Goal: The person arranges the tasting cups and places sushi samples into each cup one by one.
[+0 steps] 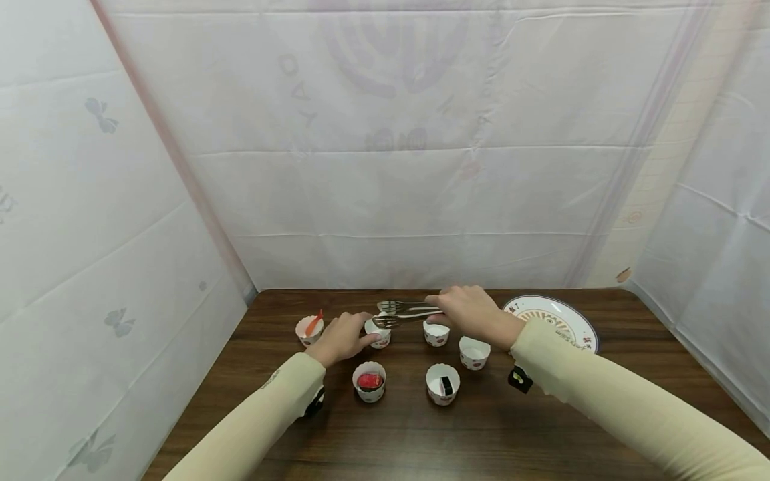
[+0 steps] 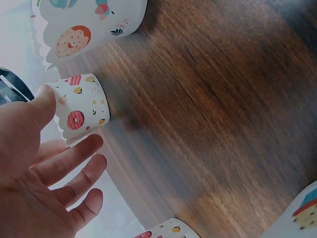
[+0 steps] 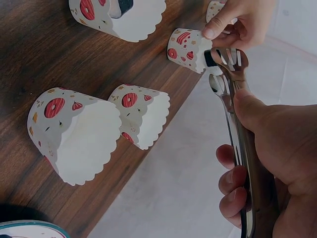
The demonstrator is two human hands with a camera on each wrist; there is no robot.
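Observation:
My right hand grips metal tongs, fingers and thumb wrapped around the arms. The tong tips are at the mouth of a white paper cup with a scalloped rim and doughnut print. A small dark piece shows between the tips there, partly hidden. At the same cup, the thumb and index finger of my left hand pinch the rim while the other fingers hang loose. Left of this hand, a paper cup contains an orange piece.
Nearer me stand a cup with a red piece and a cup with a black-and-white piece. Two more paper cups, one behind the other, stand below my right hand. A patterned plate lies at the right.

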